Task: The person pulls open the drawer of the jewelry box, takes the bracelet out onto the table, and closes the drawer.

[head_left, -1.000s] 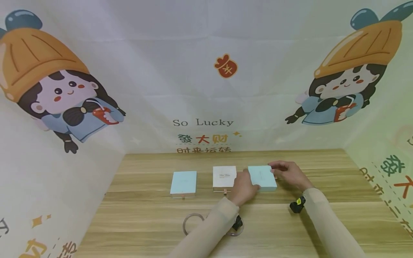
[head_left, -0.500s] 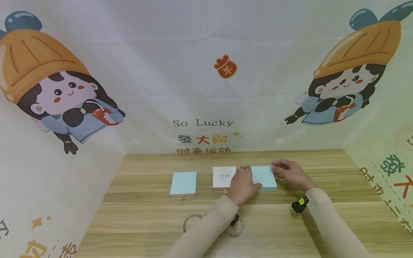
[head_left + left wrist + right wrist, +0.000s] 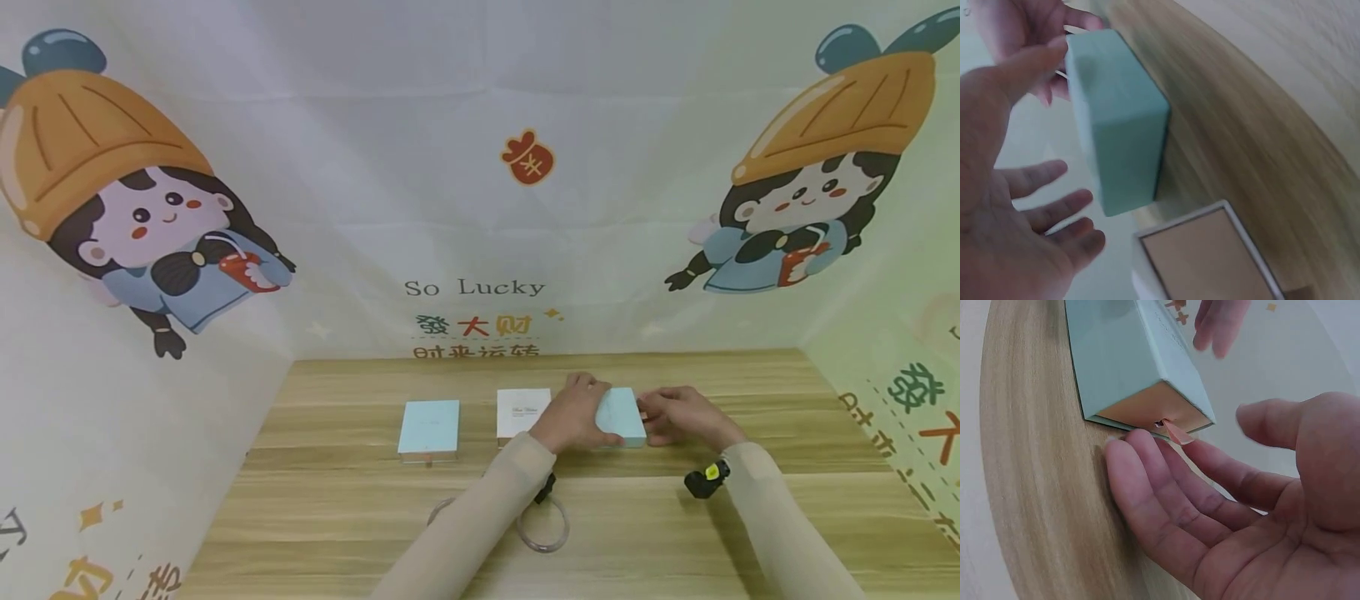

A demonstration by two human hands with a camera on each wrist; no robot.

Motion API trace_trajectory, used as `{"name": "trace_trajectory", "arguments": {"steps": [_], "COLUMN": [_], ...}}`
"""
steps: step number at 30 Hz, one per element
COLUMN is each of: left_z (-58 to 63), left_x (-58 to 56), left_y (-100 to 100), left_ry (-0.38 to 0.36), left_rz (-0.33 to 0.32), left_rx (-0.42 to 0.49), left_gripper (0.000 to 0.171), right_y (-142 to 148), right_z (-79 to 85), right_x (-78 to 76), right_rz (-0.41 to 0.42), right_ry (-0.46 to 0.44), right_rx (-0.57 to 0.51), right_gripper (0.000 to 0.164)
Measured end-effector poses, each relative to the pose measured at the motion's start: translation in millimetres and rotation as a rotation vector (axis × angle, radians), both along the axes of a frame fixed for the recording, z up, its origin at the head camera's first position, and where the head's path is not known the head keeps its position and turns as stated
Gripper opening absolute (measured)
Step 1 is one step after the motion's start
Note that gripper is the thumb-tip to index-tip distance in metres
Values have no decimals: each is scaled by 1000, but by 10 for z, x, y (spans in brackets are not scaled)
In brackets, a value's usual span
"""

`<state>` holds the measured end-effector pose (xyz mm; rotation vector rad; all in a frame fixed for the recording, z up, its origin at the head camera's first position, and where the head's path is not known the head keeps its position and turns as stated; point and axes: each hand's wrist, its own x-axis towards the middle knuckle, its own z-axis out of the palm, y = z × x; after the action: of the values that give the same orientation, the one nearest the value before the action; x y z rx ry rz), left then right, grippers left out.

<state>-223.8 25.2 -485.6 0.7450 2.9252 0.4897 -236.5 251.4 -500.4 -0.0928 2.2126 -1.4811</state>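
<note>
A light-blue drawer box (image 3: 621, 415) lies at the right of the row on the table, an orange-pink ribbon tab (image 3: 1178, 433) sticking out of its right end. Over the box's left part spreads my left hand (image 3: 576, 414), thumb at the front edge, the other fingers loosely bent apart from the box in the left wrist view. My right hand (image 3: 688, 417) is at the tab end. In the right wrist view its index fingertip is right at the tab, the thumb (image 3: 1272, 423) well apart. A white drawer box (image 3: 522, 410) sits just left, partly hidden by my left hand.
Another light-blue drawer box (image 3: 429, 427) lies farther left on the wooden table (image 3: 337, 500). Toward the front is a clear ring-shaped bangle (image 3: 543, 546); a second bangle (image 3: 438, 510) is mostly hidden by my left sleeve. Printed cloth walls (image 3: 360, 208) stand behind and beside.
My left hand has shifted rightward over the light-blue box. My right hand has come down from the box's far right corner to the tab at its right end.
</note>
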Motion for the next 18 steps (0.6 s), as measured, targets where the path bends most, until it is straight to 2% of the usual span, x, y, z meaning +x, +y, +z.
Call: {"name": "trace_trajectory", "arguments": {"steps": [3, 6, 11, 18], "left_z": [-31, -44, -40, -24], "left_x": [-32, -55, -72, -79], "left_y": [6, 11, 11, 32], "left_ry": [18, 18, 25, 48], "left_rz": [-52, -76, -86, -97], "left_rx": [-47, -88, -128, -146], "left_gripper": [93, 95, 93, 91], "right_y": [-7, -24, -52, -76], "right_z": [-4, -21, -80, -132], "right_x": [33, 52, 61, 95], "right_rz": [13, 21, 25, -18], "right_ry": [4, 36, 117, 215], "right_rx": [6, 29, 73, 119], "right_gripper": [49, 45, 40, 26]}}
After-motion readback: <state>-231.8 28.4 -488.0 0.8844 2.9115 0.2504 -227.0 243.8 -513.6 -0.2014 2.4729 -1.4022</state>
